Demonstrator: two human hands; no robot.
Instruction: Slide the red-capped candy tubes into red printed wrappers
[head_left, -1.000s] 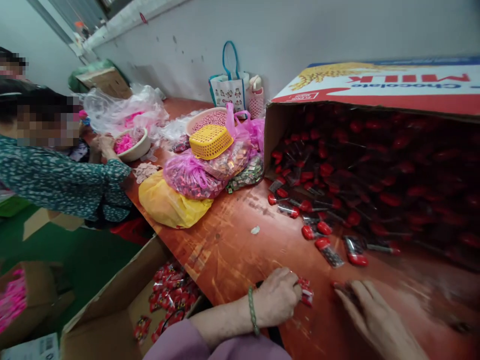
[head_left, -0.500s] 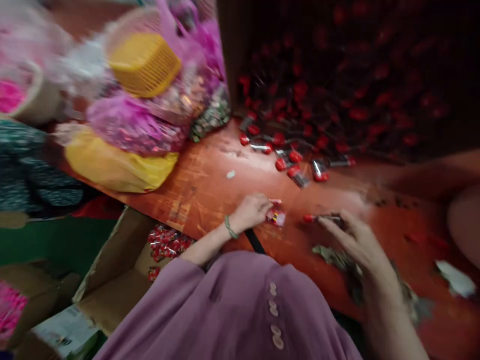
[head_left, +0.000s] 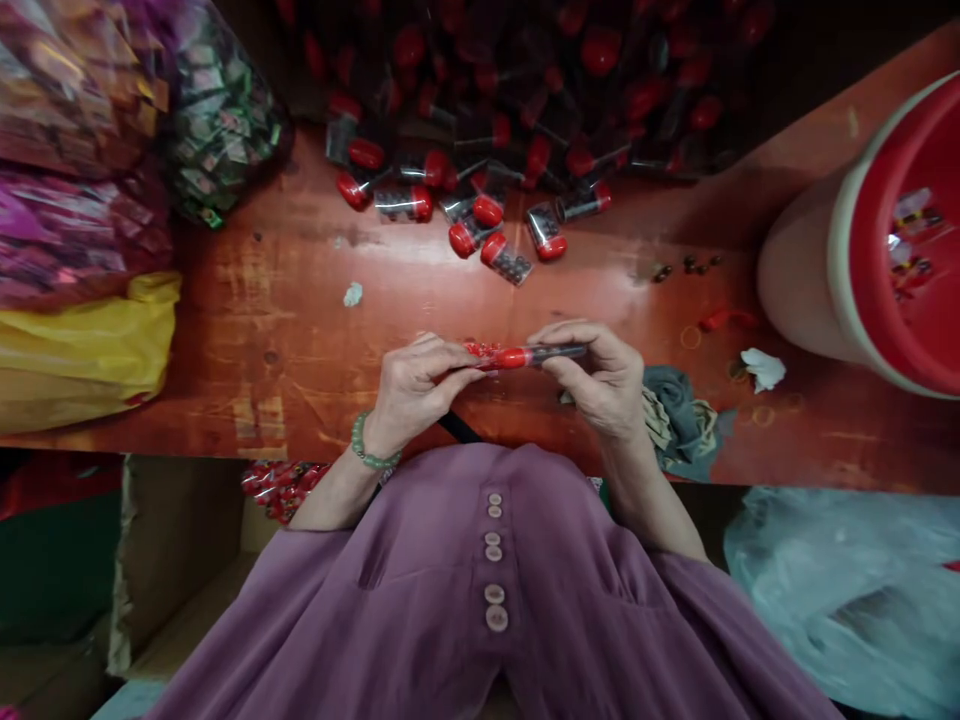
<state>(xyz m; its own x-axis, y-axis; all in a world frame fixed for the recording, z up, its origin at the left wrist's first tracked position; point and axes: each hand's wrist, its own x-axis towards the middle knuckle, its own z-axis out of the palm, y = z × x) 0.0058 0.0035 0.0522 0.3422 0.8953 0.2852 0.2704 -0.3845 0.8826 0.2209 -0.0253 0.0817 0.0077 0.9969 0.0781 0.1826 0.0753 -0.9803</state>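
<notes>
Between thumb and fingers my left hand (head_left: 424, 378) pinches a small red printed packet (head_left: 484, 352), seen nearly edge-on. My right hand (head_left: 596, 380) grips the dark, clear body of a small red-capped container (head_left: 517, 357), its red end pointing left. That red end meets the packet's edge; whether it is inside the packet I cannot tell. Both hands are close together above the red-brown table (head_left: 300, 370). Beyond them lie several loose red-capped clear containers (head_left: 506, 260) with dark round pieces inside, in front of a large heap of the same kind.
Bags of shiny wrapped pieces (head_left: 225, 120) and a yellow bag (head_left: 90, 345) lie left. A red-rimmed bucket (head_left: 840, 250) stands right, near a crumpled grey cloth (head_left: 679, 425) and white scrap (head_left: 763, 368). Below the table's edge are an open cardboard box (head_left: 172, 560) and clear plastic (head_left: 840, 590).
My hands have come together, bringing the red-capped container's red end against the packet. The head view has turned and shifted right, so the bucket now shows.
</notes>
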